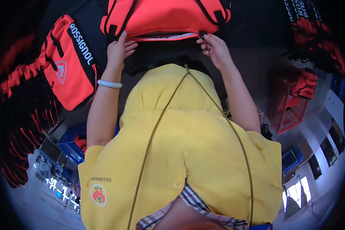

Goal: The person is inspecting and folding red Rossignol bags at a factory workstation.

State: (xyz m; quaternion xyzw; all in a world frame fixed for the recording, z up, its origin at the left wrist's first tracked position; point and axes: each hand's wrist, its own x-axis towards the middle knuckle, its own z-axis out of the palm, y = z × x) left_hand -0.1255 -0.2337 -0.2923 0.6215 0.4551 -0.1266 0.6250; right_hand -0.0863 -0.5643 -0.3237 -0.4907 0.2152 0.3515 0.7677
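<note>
A red bag (161, 19) with black straps lies in front of me, its near edge parted and a pale lining (164, 37) showing along the gap. At the left end of that edge is my left hand (118, 50), thumb up against the bag beside a black strap and the other fingers stretched apart, gripping nothing. My right hand (217, 51) pinches a small black strap end (202, 35) at the right corner of the opening. The bag's far part runs out of view at the top.
Left of the bag lies another red and black bag (71, 69), beside a long stack of similar bags (30, 111). More stacked bags (314, 42) are at the far right. Behind stand a red plastic crate (289, 115) holding red pieces and a blue crate (69, 143).
</note>
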